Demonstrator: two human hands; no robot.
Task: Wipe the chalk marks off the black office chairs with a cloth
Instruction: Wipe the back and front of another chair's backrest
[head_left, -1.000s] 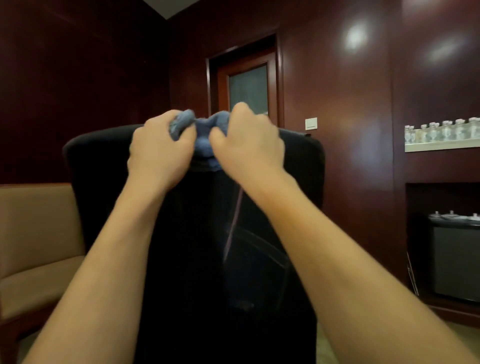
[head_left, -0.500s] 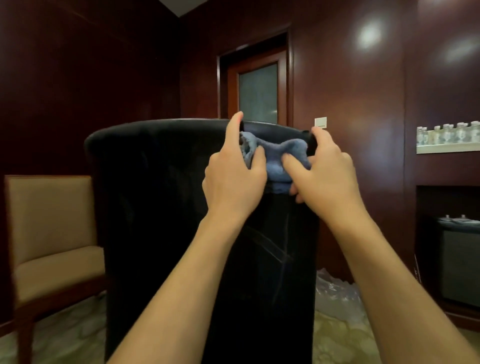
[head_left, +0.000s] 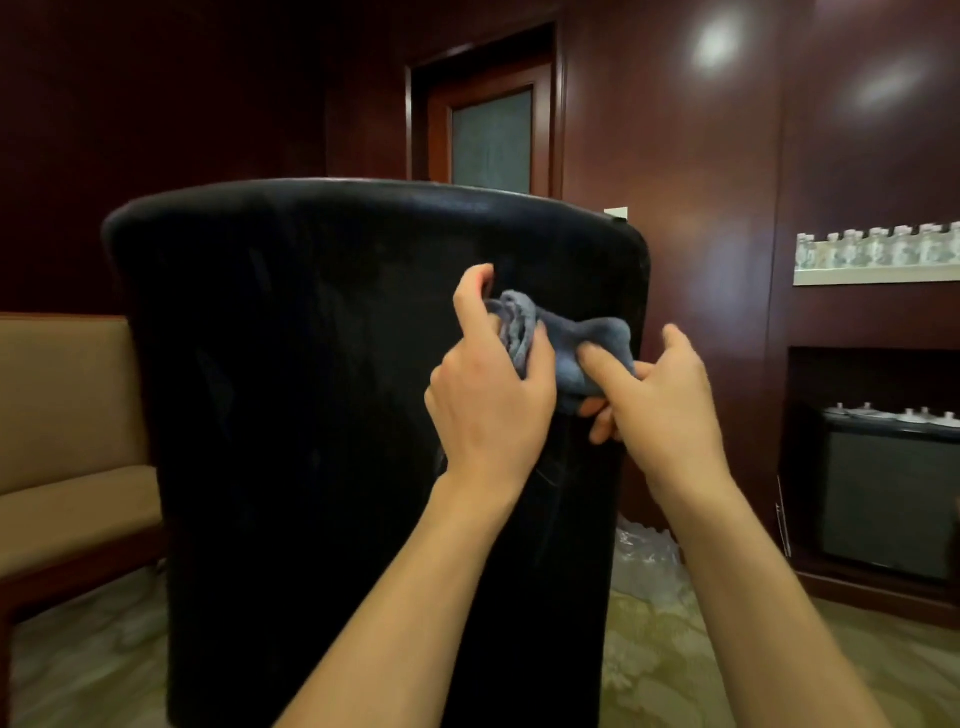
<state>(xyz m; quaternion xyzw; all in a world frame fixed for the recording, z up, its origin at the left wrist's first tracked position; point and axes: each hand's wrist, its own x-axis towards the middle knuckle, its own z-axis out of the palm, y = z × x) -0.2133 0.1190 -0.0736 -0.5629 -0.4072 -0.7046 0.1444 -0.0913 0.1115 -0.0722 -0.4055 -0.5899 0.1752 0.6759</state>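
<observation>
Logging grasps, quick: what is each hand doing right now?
Left hand: closed, gripping the crumpled blue-grey cloth.
Right hand: closed, pinching the same cloth's other end.

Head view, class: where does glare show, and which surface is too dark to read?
Head view: two bright glare patches sit on the glossy wood wall panel; the black office chair back is nearly featureless shadow; straight edges bow from wide-angle distortion.
</observation>
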